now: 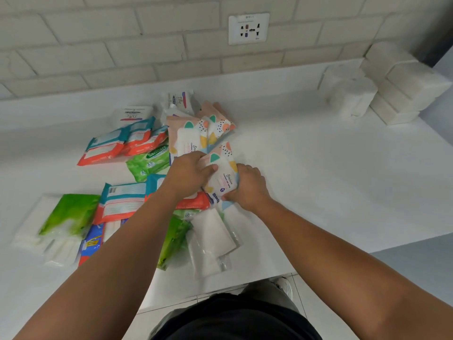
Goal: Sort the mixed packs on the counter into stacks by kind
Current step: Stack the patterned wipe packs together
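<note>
Both hands hold one patterned pack (221, 174) just above the middle of the frame, at the right edge of the heap. The left hand (188, 174) pinches its upper left side, thumb laid across the printed face and fingers tucked beneath. The right hand (247, 186) curls round its lower right end. Whether the pack is lifted or rests on the packs under it, I cannot tell.

It looks like a soft film pouch of wet wipes: light enough for one hand yet with some heft, yielding in the middle, and glossy, so likely to slide out of a loose pinch. The safest hold is probably across the thick body by both long edges, away from the thin sealed ends and the white flap on the face, which could peel.

The matching packs (196, 133) lie just above it, toward upper centre, and that seems the natural spot for its stack. Teal-and-orange packs (107, 146) and a green pack (149, 160) lie to the left, and clear packs of white tissue (210, 244) lie below, all on the white counter (331, 180)
</note>
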Available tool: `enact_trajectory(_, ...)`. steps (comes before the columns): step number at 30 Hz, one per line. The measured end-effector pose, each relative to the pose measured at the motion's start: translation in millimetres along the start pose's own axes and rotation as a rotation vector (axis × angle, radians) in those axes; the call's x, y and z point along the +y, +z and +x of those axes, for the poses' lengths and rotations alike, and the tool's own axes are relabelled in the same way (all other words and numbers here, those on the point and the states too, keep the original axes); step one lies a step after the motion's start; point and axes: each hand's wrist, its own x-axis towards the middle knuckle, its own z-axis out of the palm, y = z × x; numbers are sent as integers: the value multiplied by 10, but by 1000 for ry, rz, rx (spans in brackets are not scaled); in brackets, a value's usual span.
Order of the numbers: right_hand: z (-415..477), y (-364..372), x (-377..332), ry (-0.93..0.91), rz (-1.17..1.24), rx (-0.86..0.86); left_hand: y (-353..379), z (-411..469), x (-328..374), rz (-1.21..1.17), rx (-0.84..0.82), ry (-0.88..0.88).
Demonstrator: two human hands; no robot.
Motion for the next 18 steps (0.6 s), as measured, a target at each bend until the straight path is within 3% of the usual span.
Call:
enact_trajectory(7, -87, -340, 243, 74, 485, -111, 25, -85, 137, -291, 131, -34)
enact_trajectory(13, -140, -561, 604, 337, 1023, 27, 373, -175, 357, -810, 116, -342)
enact_trajectory(15, -143, -635, 723, 400, 1111, 87, 502, -157, 379, -819, 61, -413)
enact_trajectory(18, -160, -757, 885, 411, 1123, 125, 651, -121, 393, -696, -83, -375)
